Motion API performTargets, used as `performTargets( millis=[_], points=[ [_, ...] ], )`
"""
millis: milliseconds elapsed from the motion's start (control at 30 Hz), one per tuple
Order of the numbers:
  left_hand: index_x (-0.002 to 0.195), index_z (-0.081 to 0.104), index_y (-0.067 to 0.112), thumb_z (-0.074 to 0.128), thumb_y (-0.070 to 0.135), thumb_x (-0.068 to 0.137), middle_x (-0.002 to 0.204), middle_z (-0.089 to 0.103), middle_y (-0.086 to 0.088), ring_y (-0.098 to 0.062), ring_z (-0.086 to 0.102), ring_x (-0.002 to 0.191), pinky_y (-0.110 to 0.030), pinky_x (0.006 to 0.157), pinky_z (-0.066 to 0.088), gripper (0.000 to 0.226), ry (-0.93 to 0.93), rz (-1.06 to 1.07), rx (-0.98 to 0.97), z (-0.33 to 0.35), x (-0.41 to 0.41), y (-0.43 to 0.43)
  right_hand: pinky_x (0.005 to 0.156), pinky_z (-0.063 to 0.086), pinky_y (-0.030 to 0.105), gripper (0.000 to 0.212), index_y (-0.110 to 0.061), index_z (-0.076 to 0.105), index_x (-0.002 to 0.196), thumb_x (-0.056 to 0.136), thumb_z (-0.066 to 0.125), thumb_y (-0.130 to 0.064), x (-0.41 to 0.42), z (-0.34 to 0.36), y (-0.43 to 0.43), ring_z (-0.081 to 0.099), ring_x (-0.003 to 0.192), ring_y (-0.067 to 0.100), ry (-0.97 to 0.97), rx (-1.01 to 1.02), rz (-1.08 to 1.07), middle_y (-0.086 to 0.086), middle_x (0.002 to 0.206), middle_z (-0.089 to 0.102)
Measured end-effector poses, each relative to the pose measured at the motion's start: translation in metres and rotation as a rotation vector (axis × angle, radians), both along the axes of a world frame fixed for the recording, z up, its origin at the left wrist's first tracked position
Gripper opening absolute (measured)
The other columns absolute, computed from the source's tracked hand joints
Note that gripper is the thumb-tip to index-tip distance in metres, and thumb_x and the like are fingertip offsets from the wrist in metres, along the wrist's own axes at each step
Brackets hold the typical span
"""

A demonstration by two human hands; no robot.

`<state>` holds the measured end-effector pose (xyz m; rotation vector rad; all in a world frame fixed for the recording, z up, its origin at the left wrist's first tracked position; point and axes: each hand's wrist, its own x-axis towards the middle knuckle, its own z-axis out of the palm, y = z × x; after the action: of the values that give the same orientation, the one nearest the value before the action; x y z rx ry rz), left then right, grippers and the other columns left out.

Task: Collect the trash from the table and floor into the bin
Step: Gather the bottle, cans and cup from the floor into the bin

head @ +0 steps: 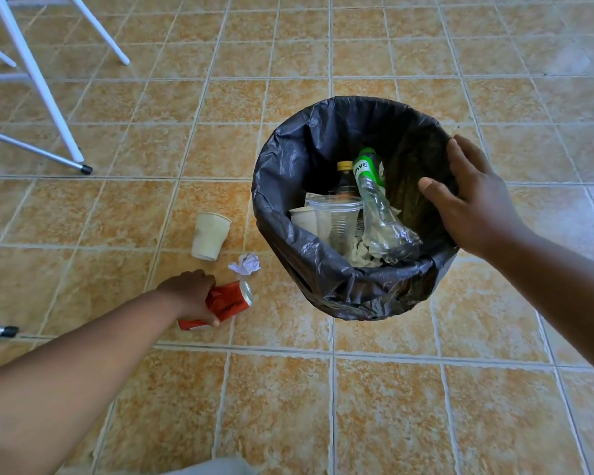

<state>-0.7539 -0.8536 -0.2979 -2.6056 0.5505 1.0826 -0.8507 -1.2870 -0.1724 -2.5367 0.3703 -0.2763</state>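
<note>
Standing at the far left, white metal furniture legs (pixel 45 94) with a black foot cap are seen on the orange tiled floor (pixel 374 406). Further right and lower, the left hand (pixel 189 296) is stretched down to the floor and is clenched around a crushed red can (pixel 228 303), which lies on its side on the tiles with its silver end turned toward the bin. Just beyond the can, a cream paper cup (pixel 209 235) is lying on the floor, its open mouth turned toward the viewer, and a small crumpled ball of white paper (pixel 245 264) is found beside it, between the cup and the bin. To the right of these, the bin (pixel 323 279) is lined with a black bag, and inside it are seen a clear plastic cup (pixel 336 217), a white cup (pixel 302 219), a dark bottle with a yellow cap (pixel 344 176), a squashed clear bottle with a green label (pixel 378 207) and crumpled paper. At the right rim of the bin, the right hand (pixel 474 200) is held open with fingers spread, nothing being gripped; whether the rim is touched cannot be told.
</note>
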Motion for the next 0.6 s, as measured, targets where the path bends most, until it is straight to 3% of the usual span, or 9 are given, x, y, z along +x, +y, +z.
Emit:
performTargets(
  millis=[233, 367, 500, 600],
  points=[
    [0.097, 0.056, 0.029, 0.072, 0.07, 0.048, 0.093, 0.059, 0.009, -0.011, 0.059, 0.082, -0.027, 0.068, 0.051, 0.066, 0.057, 0.056, -0.016, 0.009, 0.011, -0.005, 0.107, 0.018, 0.025, 0.079, -0.016, 0.017, 0.154, 0.092, 0.044, -0.056, -0.001, 0.0, -0.001, 0.022, 0.144, 0.02, -0.006, 0.001, 0.011, -0.003, 0.161, 0.015],
    [0.09, 0.069, 0.027, 0.068, 0.083, 0.049, 0.084, 0.069, 0.009, -0.009, 0.065, 0.077, -0.024, 0.062, 0.049, 0.069, 0.131, 0.115, -0.044, 0.065, 0.051, 0.003, 0.11, 0.018, 0.028, 0.078, -0.017, 0.015, 0.155, 0.094, 0.044, -0.055, -0.002, 0.0, -0.001, 0.019, 0.145, 0.02, -0.004, 0.012, 0.011, -0.003, 0.161, 0.013],
    [0.092, 0.075, 0.031, 0.073, 0.083, 0.035, 0.085, 0.075, 0.007, -0.015, 0.07, 0.084, -0.038, 0.085, 0.054, 0.077, -0.108, 0.372, -0.548, 0.16, 0.087, 0.02, 0.113, 0.019, 0.031, 0.077, -0.017, 0.015, 0.155, 0.095, 0.045, -0.054, -0.001, 0.0, 0.0, 0.018, 0.146, 0.02, 0.002, 0.026, 0.007, -0.002, 0.161, 0.012],
    [0.094, 0.073, 0.036, 0.078, 0.076, 0.043, 0.088, 0.074, 0.009, -0.003, 0.069, 0.079, -0.037, 0.082, 0.052, 0.065, -0.318, 0.474, -0.963, 0.216, 0.083, -0.007, 0.11, 0.018, 0.028, 0.077, -0.017, 0.015, 0.155, 0.095, 0.044, -0.055, -0.001, 0.001, 0.0, 0.018, 0.145, 0.022, 0.003, 0.012, 0.008, -0.001, 0.161, 0.012]
  ],
)
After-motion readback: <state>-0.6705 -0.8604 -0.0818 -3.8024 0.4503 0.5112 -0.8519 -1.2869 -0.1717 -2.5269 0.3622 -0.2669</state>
